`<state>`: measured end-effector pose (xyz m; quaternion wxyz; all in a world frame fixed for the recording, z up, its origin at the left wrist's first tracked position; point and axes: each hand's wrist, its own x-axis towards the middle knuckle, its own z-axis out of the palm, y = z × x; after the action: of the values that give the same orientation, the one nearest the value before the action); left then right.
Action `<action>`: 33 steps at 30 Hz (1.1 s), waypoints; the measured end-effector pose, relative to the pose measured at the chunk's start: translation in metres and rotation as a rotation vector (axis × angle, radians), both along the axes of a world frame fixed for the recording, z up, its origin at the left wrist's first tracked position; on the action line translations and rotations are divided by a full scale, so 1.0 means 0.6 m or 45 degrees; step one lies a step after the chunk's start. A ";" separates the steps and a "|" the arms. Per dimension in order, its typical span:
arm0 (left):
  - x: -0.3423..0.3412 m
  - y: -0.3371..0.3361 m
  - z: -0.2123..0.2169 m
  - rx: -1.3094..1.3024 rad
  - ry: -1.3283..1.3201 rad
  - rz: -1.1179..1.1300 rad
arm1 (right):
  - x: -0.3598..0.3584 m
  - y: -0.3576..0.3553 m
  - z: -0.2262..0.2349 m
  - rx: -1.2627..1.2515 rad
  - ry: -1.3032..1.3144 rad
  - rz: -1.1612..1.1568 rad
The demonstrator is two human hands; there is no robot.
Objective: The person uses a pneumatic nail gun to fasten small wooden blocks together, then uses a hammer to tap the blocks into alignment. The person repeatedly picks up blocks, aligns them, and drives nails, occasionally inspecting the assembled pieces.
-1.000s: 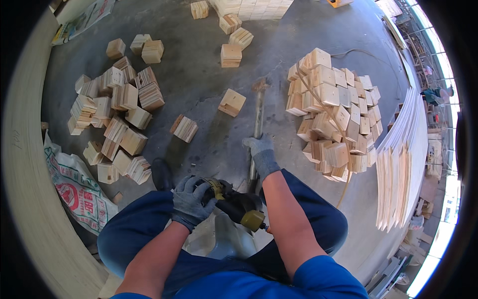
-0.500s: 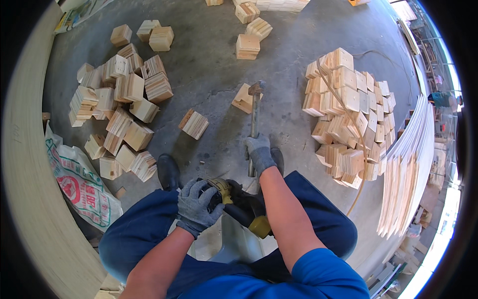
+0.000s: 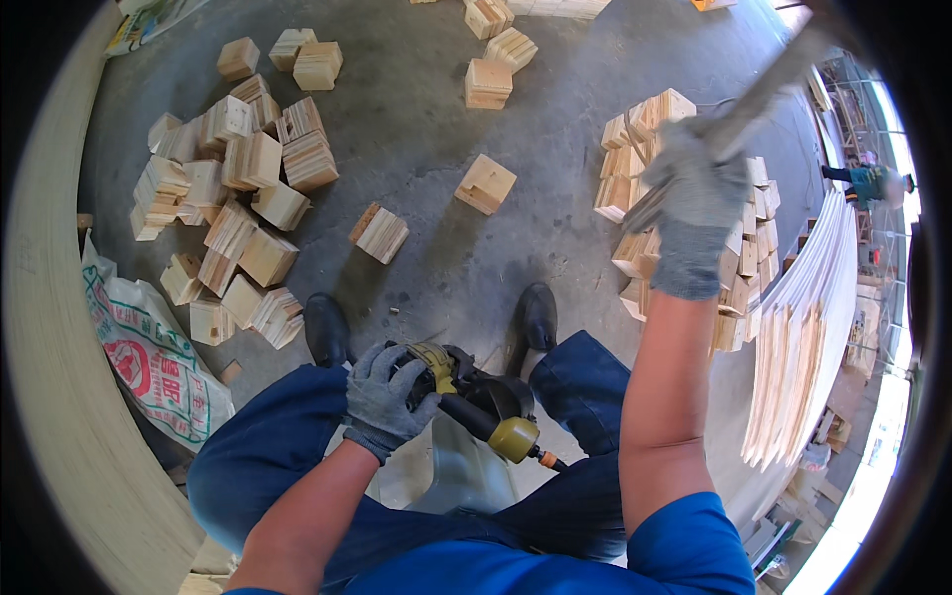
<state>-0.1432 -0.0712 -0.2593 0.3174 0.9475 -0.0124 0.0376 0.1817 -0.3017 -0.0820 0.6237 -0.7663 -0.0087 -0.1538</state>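
While the left hand (image 3: pixel 382 392) clasps a nailer (image 3: pixel 474 416) and the right hand (image 3: pixel 691 188) a hammer (image 3: pixel 769 91), some blocks (image 3: pixel 253 159) sit piled, others loose.

Left fingers (image 3: pixel 379 363) curled; right arm (image 3: pixel 666 407) extended forward, its blurred fingers (image 3: pixel 684 169) seemingly clenched.

Two o'clock: right gloved hand (image 3: pixel 697 203) motion-blurred, hammer (image 3: pixel 769 96) likewise (its head lost toward the dark rim); hand masks part of stacked wooden blocks (image 3: pixel 637 260). Twelve o'clock: pale block pile (image 3: pixel 557 7) cut by top edge.
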 end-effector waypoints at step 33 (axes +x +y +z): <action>0.018 -0.008 0.016 -0.013 -0.010 -0.046 | -0.179 -0.057 -0.381 -0.161 1.094 -0.059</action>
<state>-0.1326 -0.0757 -0.2499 0.3229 0.9453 -0.0306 0.0356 0.0740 -0.3358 -0.3107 0.5189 -0.7973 0.2597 0.1660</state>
